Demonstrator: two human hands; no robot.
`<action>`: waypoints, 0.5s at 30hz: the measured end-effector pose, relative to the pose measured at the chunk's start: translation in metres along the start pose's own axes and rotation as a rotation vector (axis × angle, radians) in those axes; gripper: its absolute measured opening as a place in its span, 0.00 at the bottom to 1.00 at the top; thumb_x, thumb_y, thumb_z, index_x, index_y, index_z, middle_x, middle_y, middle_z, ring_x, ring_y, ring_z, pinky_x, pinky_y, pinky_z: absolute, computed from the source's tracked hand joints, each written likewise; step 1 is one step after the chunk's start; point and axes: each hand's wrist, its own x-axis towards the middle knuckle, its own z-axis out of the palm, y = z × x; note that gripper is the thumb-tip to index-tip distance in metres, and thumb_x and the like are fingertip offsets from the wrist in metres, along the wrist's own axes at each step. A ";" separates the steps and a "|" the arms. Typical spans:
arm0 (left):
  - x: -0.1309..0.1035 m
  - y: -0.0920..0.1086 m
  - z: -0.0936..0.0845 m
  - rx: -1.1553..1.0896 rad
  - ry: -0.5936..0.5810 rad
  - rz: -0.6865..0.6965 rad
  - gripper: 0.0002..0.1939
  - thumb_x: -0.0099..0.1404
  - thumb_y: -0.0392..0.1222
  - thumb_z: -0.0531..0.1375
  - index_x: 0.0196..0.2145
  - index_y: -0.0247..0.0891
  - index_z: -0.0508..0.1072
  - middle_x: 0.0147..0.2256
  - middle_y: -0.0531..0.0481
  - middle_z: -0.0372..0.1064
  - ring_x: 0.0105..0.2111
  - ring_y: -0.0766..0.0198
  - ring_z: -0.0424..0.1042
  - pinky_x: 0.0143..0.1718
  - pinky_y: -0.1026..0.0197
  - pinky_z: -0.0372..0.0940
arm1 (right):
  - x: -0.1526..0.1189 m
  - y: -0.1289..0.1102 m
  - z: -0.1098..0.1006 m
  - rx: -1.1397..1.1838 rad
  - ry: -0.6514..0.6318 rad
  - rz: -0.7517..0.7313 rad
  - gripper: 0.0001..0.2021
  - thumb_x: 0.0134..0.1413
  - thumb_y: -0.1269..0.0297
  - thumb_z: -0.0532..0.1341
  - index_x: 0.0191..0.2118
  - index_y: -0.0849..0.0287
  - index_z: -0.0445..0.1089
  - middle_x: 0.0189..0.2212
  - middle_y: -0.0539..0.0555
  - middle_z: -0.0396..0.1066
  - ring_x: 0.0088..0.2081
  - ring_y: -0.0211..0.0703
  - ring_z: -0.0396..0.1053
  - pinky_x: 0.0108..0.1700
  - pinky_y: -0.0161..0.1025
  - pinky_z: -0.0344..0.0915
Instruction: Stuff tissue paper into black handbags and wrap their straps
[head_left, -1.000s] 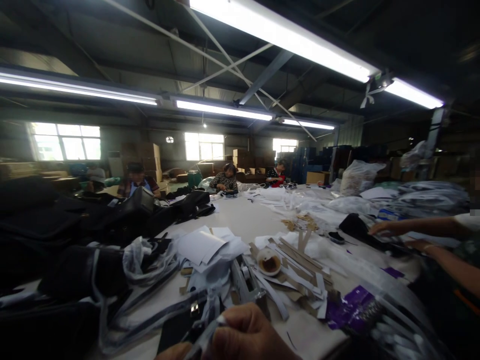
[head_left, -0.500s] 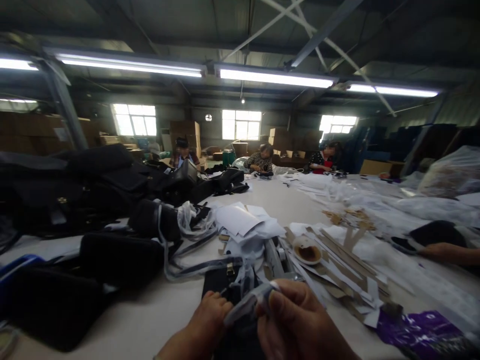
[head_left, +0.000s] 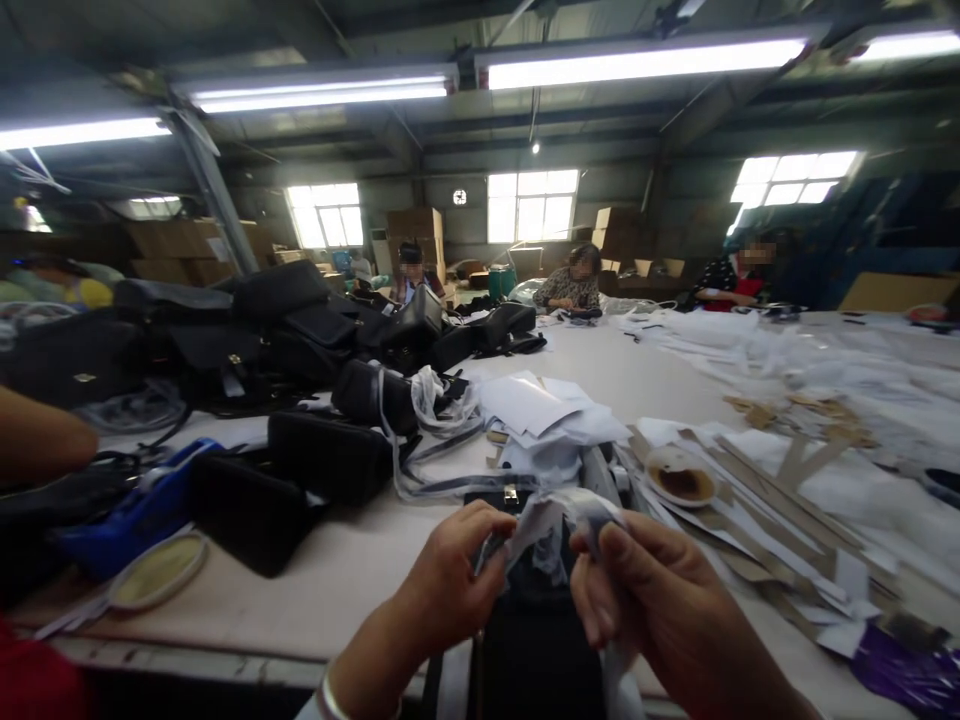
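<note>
Between my two hands stretches a pale, plastic-wrapped strap (head_left: 564, 503), arched upward in the middle. My left hand (head_left: 454, 575) pinches its left end with thumb and fingers; a bracelet shows on that wrist. On the other side, my right hand (head_left: 656, 585) grips the strap between thumb and forefinger, and a loose tail hangs beneath. Below both hands lies a black bag (head_left: 536, 640) with a metal clasp (head_left: 511, 494) near its far end. My hands cover part of the bag. More wrapped strap (head_left: 427, 490) curls on the table just beyond.
Black bags (head_left: 330, 455) pile up on the left, near a blue basket (head_left: 135, 530) and a round lid-like dish (head_left: 157, 570). White sheets (head_left: 529, 405), a bowl of brown liquid (head_left: 681, 482) and card strips (head_left: 772, 510) lie ahead and right. A co-worker's arm (head_left: 41, 440) enters at left.
The view has swung left, so things sit further right. My left hand has moved up from the bag onto the strap. The co-worker's hand at right is out of view.
</note>
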 end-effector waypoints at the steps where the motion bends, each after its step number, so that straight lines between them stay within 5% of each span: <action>1: -0.005 0.008 0.003 -0.159 0.049 -0.026 0.13 0.70 0.45 0.56 0.44 0.36 0.75 0.41 0.42 0.75 0.43 0.56 0.73 0.48 0.56 0.66 | 0.002 -0.001 0.002 0.000 0.010 -0.007 0.18 0.60 0.49 0.65 0.37 0.64 0.74 0.15 0.51 0.68 0.19 0.39 0.68 0.24 0.34 0.60; 7: -0.017 0.033 0.057 -0.878 -0.134 0.011 0.32 0.61 0.67 0.62 0.48 0.34 0.73 0.43 0.38 0.73 0.46 0.49 0.74 0.48 0.54 0.67 | 0.016 0.008 0.017 -0.152 0.091 -0.050 0.22 0.58 0.45 0.66 0.33 0.63 0.74 0.18 0.52 0.71 0.20 0.36 0.66 0.26 0.34 0.62; 12: -0.020 0.028 0.090 -0.833 -0.121 -0.091 0.34 0.56 0.70 0.64 0.40 0.32 0.76 0.33 0.41 0.75 0.32 0.56 0.73 0.34 0.60 0.65 | 0.020 0.019 0.020 -0.384 0.086 -0.140 0.25 0.59 0.43 0.63 0.27 0.63 0.74 0.20 0.55 0.73 0.24 0.37 0.69 0.35 0.35 0.66; 15: -0.033 0.018 0.100 -0.675 -0.096 -0.168 0.34 0.61 0.71 0.59 0.39 0.31 0.79 0.33 0.41 0.77 0.32 0.56 0.74 0.35 0.60 0.65 | 0.023 0.018 0.018 -0.380 0.086 -0.162 0.25 0.60 0.42 0.62 0.24 0.61 0.73 0.19 0.54 0.73 0.24 0.37 0.68 0.36 0.35 0.67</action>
